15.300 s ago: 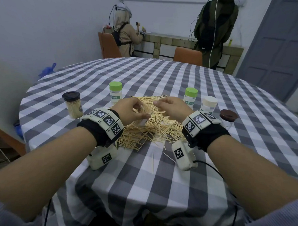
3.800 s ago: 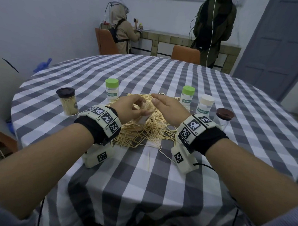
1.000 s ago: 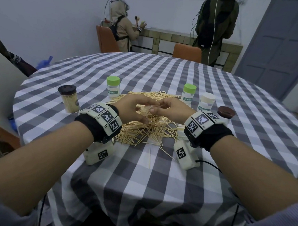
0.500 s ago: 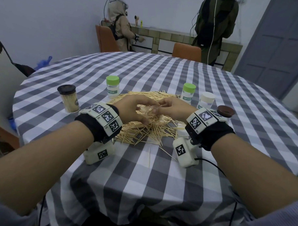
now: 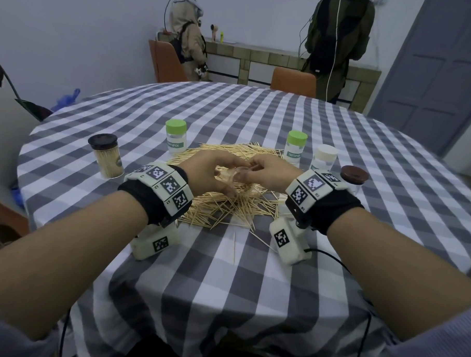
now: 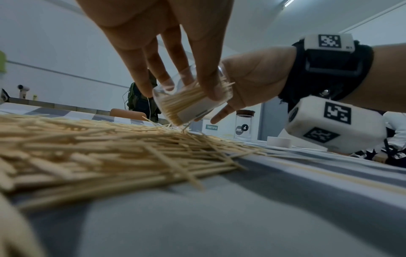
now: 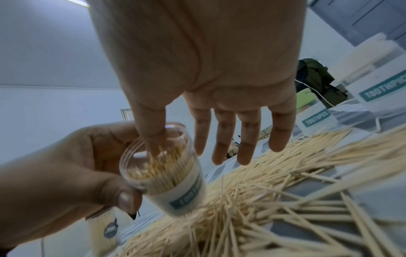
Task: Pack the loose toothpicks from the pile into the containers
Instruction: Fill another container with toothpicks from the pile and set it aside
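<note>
The left hand (image 5: 207,171) holds a clear open container (image 7: 167,175) at frame centre in the head view, tilted, with its base touching the toothpick pile (image 5: 228,202). The left grip is closed round the container wall, thumb on one side and fingers on the other. The container bears a white label band with green lettering and is packed with toothpicks standing on end, filling most of its mouth.

The right hand (image 5: 269,174) is at the container mouth. In the right wrist view its thumb (image 7: 153,137) reaches into the mouth and touches the toothpick tips; the other four fingers are straight, spread and hang clear over the pile. The right grip is open and holds nothing.

The pile lies at the centre of the checked surface (image 5: 250,300). A single toothpick (image 5: 234,248) lies apart from it, lower centre.

Other containers on the surface, head view:
- Left of the pile: a brown-lidded jar (image 5: 105,156), upright, filled with toothpicks.
- Upper left of the pile: a green-lidded container (image 5: 176,135), upright and closed; contents cannot be told.
- Upper right of the pile: a second green-lidded container (image 5: 295,148), upright and closed.
- Just right of that: a white-lidded container (image 5: 325,159), upright and closed.
- Far right: a clear jar with a dark brown lid (image 5: 354,178), partly hidden behind the right wrist.

A white loose cap (image 6: 279,141) lies on the surface in the left wrist view, right of centre.
</note>
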